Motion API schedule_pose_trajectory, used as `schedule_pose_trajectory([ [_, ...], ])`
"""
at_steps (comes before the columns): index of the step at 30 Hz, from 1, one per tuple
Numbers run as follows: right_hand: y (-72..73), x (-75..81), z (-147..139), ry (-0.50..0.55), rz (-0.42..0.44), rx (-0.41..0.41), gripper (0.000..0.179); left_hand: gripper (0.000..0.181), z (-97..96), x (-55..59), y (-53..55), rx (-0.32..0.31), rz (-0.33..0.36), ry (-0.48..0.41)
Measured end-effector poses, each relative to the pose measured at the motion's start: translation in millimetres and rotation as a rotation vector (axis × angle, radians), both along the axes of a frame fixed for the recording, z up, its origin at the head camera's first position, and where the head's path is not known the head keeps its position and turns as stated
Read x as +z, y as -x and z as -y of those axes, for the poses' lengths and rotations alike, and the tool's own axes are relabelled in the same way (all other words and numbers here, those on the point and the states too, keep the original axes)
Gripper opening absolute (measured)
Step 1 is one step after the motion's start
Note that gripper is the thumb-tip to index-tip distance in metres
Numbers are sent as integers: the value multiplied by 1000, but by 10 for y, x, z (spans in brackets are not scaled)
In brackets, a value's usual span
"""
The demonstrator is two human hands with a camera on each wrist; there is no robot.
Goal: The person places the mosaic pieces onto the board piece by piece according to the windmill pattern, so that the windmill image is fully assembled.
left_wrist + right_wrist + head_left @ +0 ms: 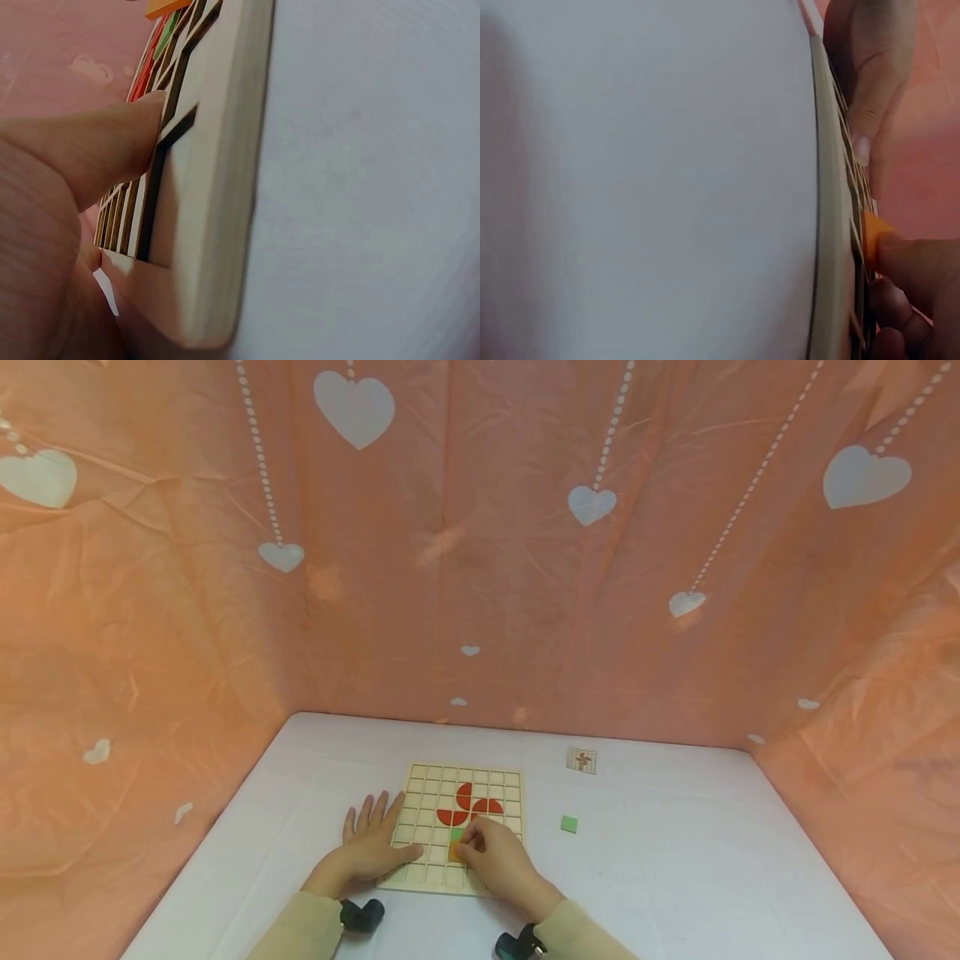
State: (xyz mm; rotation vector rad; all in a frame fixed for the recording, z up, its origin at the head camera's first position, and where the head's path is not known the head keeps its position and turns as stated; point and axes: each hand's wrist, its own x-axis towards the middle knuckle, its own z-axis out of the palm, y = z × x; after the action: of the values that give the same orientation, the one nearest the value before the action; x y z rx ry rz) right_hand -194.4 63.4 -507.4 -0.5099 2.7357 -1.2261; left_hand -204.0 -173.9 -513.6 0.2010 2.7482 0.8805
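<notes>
A pale wooden grid board (431,878) lies on the white table. My left hand (367,852) rests along its left edge, fingers spread, with the thumb laid over the grid. Over the lower middle squares, my right hand (504,860) pinches an orange tile (871,231) between thumb and fingers, down at the grid. Just above the orange tile, a green tile (456,834) sits on the board, partly covered by the right fingers. Red rounded pieces (452,817) form a pinwheel in the middle of the grid, its lower part hidden by the right hand.
To the right of the board lies a loose green square tile (569,824). Farther back is a small card (581,760) printed with a pinwheel on a grid. An orange-pink curtain (510,610) with pale hearts encloses the table's back and sides.
</notes>
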Motion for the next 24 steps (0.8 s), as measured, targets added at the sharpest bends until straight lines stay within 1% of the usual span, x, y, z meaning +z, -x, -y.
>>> schedule_pose_trajectory([
  [3, -1, -10, 14, -52, -32, 5, 13, 103, -1, 3, -5, 0, -3, 2],
  [6, -3, -14, 25, -79, -41, 4, 12, 103, -2, 14, -10, -2, -5, 1],
  [15, -6, -22, 27, -87, -76, 23, 10, 104, -2, 44, -13, -4, -4, -5],
  [18, -9, -19, 19, -88, -74, 37, 8, 103, -2, 45, -18, -3, -2, -3],
  [22, -28, -4, -20, -105, -63, 69, 4, 102, -5, 31, -17, -3, 0, 10],
  [24, -40, 15, -58, -114, -58, 98, 7, 102, -6, 16, -13, -4, 2, 18],
])
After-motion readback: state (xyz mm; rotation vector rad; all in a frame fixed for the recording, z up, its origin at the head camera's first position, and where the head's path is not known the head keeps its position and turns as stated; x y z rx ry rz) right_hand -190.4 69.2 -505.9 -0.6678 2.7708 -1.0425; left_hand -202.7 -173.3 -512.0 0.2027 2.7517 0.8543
